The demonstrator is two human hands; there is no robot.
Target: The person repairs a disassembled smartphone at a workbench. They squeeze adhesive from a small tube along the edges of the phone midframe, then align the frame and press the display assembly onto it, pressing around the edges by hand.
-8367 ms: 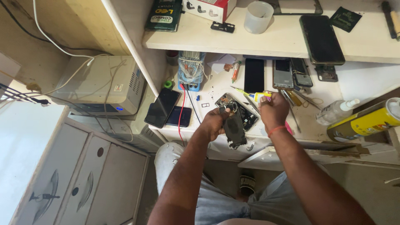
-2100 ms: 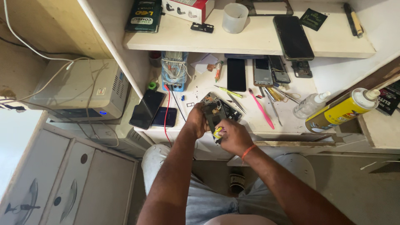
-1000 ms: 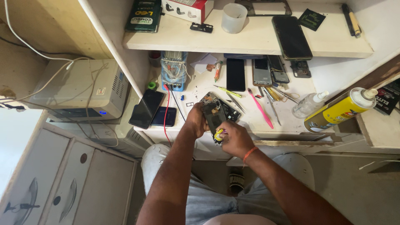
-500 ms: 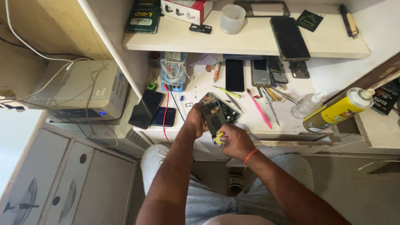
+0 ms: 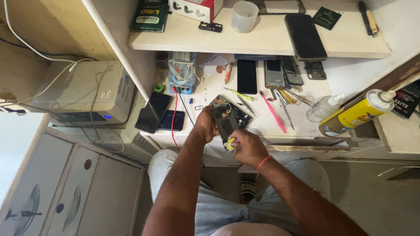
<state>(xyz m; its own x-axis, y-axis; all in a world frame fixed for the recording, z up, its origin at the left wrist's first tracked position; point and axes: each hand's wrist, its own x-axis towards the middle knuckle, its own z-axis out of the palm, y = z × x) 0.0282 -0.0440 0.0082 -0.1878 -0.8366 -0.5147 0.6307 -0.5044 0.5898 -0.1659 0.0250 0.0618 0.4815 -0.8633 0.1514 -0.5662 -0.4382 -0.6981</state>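
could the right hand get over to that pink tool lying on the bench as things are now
Probably yes. The pink tool lies bare on the bench just beyond the right hand, nothing between them, though that hand holds a yellow-handled tool.

Opened phone [image 5: 226, 120] lower end hidden in right hand [image 5: 246, 147], yellow-handled tool's [image 5: 230, 143] tip unseen

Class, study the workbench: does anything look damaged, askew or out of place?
The phone held by the left hand has its back off, insides exposed. The yellow spray can lies tilted over the bench's right edge. Tools are scattered about.
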